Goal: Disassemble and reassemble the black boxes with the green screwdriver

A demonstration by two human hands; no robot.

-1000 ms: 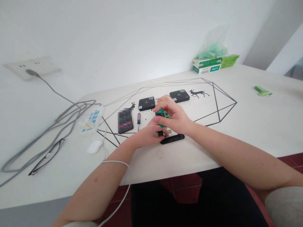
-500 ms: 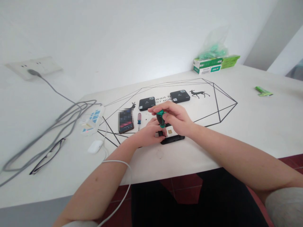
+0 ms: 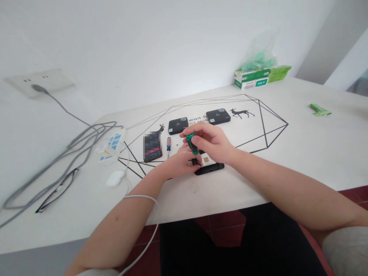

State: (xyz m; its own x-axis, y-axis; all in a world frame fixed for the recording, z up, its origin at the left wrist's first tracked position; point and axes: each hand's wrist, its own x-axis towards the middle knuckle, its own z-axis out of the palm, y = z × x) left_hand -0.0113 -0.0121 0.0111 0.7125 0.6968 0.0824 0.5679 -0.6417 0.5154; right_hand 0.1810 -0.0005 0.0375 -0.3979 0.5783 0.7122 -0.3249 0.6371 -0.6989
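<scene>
My right hand is closed round the green-and-black handle of a screwdriver. Its shaft points down into an opened black box, where a white panel with a gold-coloured square shows. The handle leans to the left. At the box's left side, my left hand grips the edge, its thumb close to the screwdriver's tip. My fingers hide the tip and the box's left part. Left of my hands lies a smaller screwdriver with a reddish and blue handle, beside a phone with a blurred screen.
Two closed black boxes lie behind my hands, a left one and a right one. At left are a power strip, a white earbud case, glasses and grey cable. Green-and-white cartons stand at the back right.
The screwdriver handle has tilted further left, and my right fingers have shifted with it. My left hand stays at the box's left side.
</scene>
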